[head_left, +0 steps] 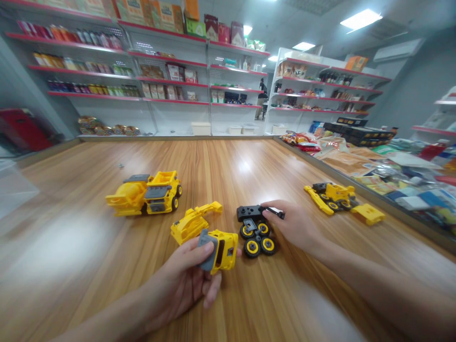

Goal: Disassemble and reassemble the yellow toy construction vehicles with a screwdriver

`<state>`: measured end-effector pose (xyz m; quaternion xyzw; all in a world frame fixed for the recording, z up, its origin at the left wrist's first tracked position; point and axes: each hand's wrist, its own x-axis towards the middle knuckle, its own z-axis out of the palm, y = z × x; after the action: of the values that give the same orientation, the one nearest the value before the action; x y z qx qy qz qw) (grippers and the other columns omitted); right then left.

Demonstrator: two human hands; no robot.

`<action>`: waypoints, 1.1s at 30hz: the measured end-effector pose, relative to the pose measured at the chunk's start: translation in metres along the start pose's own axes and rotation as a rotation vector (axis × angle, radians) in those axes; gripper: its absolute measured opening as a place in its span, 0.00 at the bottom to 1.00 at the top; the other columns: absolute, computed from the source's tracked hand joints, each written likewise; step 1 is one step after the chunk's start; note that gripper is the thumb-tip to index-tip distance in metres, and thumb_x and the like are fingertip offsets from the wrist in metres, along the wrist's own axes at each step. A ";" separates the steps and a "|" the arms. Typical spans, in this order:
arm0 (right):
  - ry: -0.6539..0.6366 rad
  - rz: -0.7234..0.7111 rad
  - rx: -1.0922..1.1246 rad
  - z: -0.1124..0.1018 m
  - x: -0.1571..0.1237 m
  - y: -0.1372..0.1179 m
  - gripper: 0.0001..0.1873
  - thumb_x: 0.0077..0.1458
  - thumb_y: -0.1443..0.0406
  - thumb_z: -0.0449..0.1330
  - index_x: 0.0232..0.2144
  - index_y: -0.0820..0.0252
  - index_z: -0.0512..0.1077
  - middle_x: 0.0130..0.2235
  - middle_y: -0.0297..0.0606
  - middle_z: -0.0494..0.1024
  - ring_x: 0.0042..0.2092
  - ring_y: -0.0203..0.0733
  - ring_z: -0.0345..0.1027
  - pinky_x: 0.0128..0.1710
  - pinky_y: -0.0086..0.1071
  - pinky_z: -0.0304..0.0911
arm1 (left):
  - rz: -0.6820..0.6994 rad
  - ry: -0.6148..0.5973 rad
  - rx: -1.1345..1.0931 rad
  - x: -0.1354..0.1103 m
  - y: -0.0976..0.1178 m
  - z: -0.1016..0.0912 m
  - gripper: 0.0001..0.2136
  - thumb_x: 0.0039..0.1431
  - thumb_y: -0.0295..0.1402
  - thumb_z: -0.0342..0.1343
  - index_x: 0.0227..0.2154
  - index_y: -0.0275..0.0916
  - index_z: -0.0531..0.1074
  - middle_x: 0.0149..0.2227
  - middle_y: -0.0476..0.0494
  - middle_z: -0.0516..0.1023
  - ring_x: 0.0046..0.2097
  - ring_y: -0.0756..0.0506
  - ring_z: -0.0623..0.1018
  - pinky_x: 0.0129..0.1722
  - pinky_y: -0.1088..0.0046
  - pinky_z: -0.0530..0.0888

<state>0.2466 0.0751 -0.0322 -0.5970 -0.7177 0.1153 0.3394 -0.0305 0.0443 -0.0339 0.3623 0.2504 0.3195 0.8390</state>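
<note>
My left hand [190, 275] holds a yellow and grey toy truck cab [225, 252] between thumb and fingers, raised over the table. Behind it lies a yellow toy excavator arm piece [190, 224], partly covered by the cab and my hand. My right hand [290, 221] pinches one end of a black toy chassis [249, 212]. Just in front of the chassis, several black toy wheels with yellow hubs [252, 247] sit in a cluster. Among them is a small dark grey ridged part [250, 224].
Two yellow toy trucks, a mixer [128, 197] and a dump truck [163, 191], stand at the left on the wooden table [221, 164]. Yellow and black toy parts [340, 194] lie at the right. Packaged goods [356, 159] are heaped beyond the right edge; stocked shelves [171, 83] line the back.
</note>
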 end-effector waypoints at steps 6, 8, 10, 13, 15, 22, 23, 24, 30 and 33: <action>0.024 -0.026 -0.017 -0.005 0.001 -0.002 0.11 0.59 0.64 0.57 0.41 0.56 0.78 0.44 0.39 0.80 0.46 0.45 0.73 0.48 0.40 0.65 | -0.023 0.044 -0.048 0.001 -0.001 0.000 0.12 0.65 0.38 0.47 0.39 0.34 0.70 0.39 0.38 0.77 0.22 0.52 0.73 0.19 0.77 0.70; 0.054 -0.071 -0.015 -0.008 -0.001 -0.008 0.11 0.60 0.64 0.57 0.41 0.57 0.77 0.43 0.40 0.79 0.45 0.44 0.72 0.48 0.39 0.65 | -0.031 0.053 -0.064 0.002 -0.001 -0.001 0.12 0.65 0.39 0.47 0.38 0.35 0.70 0.36 0.40 0.76 0.22 0.51 0.73 0.20 0.76 0.70; 0.055 -0.133 0.017 -0.009 -0.005 -0.020 0.10 0.61 0.65 0.57 0.42 0.57 0.77 0.41 0.40 0.79 0.43 0.42 0.72 0.46 0.36 0.65 | -0.042 0.053 -0.078 0.002 -0.002 -0.001 0.11 0.65 0.39 0.47 0.38 0.36 0.69 0.34 0.42 0.75 0.22 0.50 0.73 0.19 0.76 0.69; -0.053 -0.236 0.126 -0.006 -0.018 -0.043 0.10 0.61 0.64 0.58 0.43 0.56 0.76 0.40 0.38 0.78 0.41 0.39 0.72 0.42 0.33 0.66 | -0.048 0.034 -0.079 0.002 -0.003 -0.001 0.12 0.65 0.39 0.47 0.39 0.35 0.69 0.33 0.43 0.74 0.23 0.50 0.73 0.20 0.76 0.70; -0.150 -0.277 0.201 -0.002 -0.028 -0.058 0.11 0.60 0.64 0.59 0.45 0.57 0.75 0.39 0.38 0.79 0.41 0.39 0.72 0.43 0.33 0.66 | -0.040 0.014 -0.070 0.002 -0.003 -0.001 0.12 0.65 0.38 0.47 0.40 0.35 0.70 0.33 0.42 0.74 0.24 0.50 0.74 0.21 0.76 0.71; -0.294 -0.214 0.317 0.004 -0.042 -0.071 0.14 0.59 0.65 0.59 0.48 0.57 0.72 0.44 0.39 0.79 0.45 0.41 0.72 0.47 0.36 0.65 | -0.048 -0.018 -0.060 0.002 -0.003 -0.002 0.15 0.65 0.39 0.47 0.38 0.32 0.73 0.33 0.38 0.76 0.23 0.50 0.74 0.20 0.77 0.70; -0.307 -0.228 0.333 0.003 -0.042 -0.071 0.14 0.59 0.65 0.59 0.49 0.57 0.72 0.44 0.39 0.79 0.44 0.41 0.72 0.47 0.36 0.65 | -0.071 -0.009 -0.073 0.003 -0.003 -0.003 0.16 0.65 0.41 0.47 0.38 0.32 0.73 0.33 0.38 0.76 0.21 0.50 0.74 0.20 0.77 0.69; -0.317 -0.244 0.346 0.003 -0.042 -0.071 0.15 0.58 0.65 0.60 0.48 0.58 0.72 0.43 0.39 0.79 0.44 0.41 0.72 0.46 0.35 0.65 | -0.100 -0.002 -0.091 0.002 -0.004 -0.004 0.17 0.65 0.42 0.46 0.38 0.32 0.73 0.32 0.38 0.77 0.20 0.50 0.74 0.19 0.77 0.69; -0.357 -0.295 0.357 0.002 -0.045 -0.076 0.18 0.54 0.71 0.61 0.49 0.59 0.71 0.39 0.37 0.76 0.40 0.38 0.69 0.42 0.31 0.64 | -0.113 -0.138 -0.152 0.000 -0.009 -0.008 0.19 0.61 0.47 0.52 0.42 0.34 0.73 0.33 0.39 0.77 0.24 0.49 0.78 0.22 0.77 0.72; -0.362 -0.291 0.338 0.006 -0.047 -0.078 0.14 0.52 0.72 0.61 0.43 0.61 0.73 0.38 0.37 0.76 0.38 0.38 0.68 0.39 0.30 0.64 | -0.099 -0.205 -0.080 -0.001 -0.010 -0.006 0.15 0.54 0.34 0.62 0.44 0.34 0.72 0.35 0.40 0.76 0.24 0.51 0.77 0.23 0.78 0.73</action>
<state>0.1847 0.0123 -0.0091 -0.3924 -0.8152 0.2885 0.3134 -0.0316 0.0414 -0.0454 0.3467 0.1679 0.2486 0.8887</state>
